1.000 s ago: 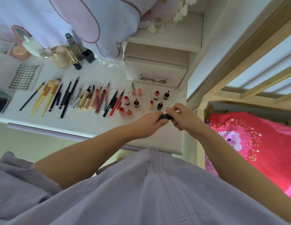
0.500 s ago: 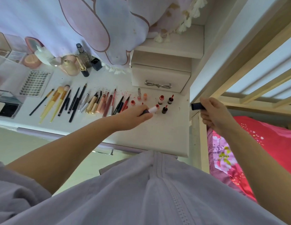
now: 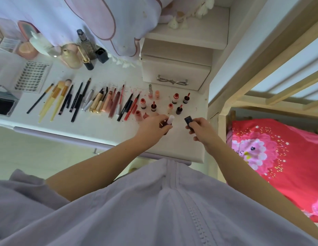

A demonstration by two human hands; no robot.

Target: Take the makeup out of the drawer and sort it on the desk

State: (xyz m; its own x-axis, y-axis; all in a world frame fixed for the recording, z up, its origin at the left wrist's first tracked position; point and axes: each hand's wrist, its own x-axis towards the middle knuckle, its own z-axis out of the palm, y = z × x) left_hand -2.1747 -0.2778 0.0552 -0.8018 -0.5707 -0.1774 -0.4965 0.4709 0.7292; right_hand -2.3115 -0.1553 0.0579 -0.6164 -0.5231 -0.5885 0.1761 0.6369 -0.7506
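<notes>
Your left hand grasps an uncapped lipstick over the desk; your right hand pinches its black cap.

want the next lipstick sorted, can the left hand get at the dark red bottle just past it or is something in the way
Probably not yet: the dark red bottle stands close with bare desk between, but the left hand already grips a white-tipped lipstick. It would need to set that down first.
</notes>
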